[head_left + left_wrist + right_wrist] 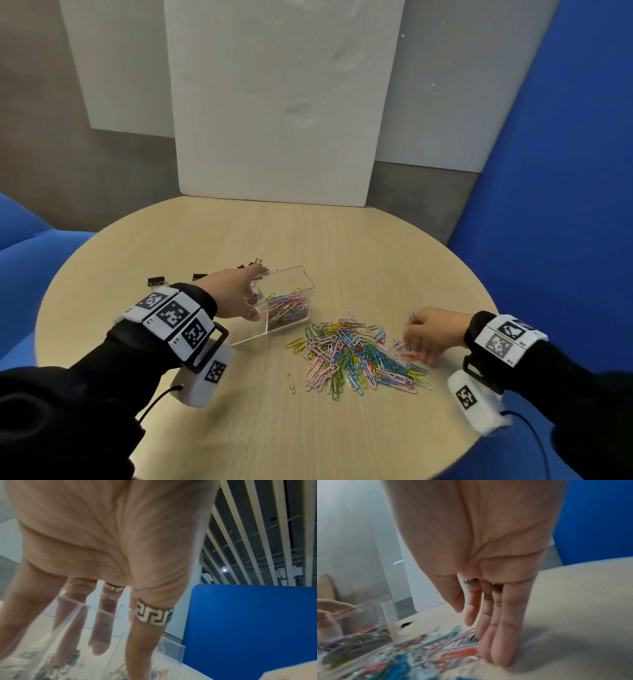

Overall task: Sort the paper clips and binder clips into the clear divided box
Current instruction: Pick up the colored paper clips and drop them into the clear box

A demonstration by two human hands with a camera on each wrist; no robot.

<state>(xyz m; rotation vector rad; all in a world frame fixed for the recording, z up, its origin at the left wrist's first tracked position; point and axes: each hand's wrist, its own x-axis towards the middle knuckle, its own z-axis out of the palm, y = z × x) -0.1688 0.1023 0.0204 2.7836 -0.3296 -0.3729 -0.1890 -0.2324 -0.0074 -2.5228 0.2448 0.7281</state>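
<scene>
round and pale wood, the worktop [342,240] fills the lower half of the head view, with blue padded seating around it and white boards leaning behind. nearest lies a single paper clip [291,383], alone on the wood. just beyond it spreads the loose pile of coloured paper clips [356,356]. the right hand [426,334] rests at the pile's right edge, its fingers [503,635] straight, close together and pointing down, tips touching the worktop beside the clips; it holds nothing. to the left and a little farther stands the clear divided box [301,274], its right compartment part filled with coloured paper clips. the left hand [236,294] reaches into the box's left compartment, fingers [101,635] straight and spread apart, one lying along the far rim; whether they hold anything cannot be told. something dark lies blurred at that compartment's bottom. farthest, behind the left hand, a few black binder clips [157,281] sit on the worktop, apart from the box.
</scene>
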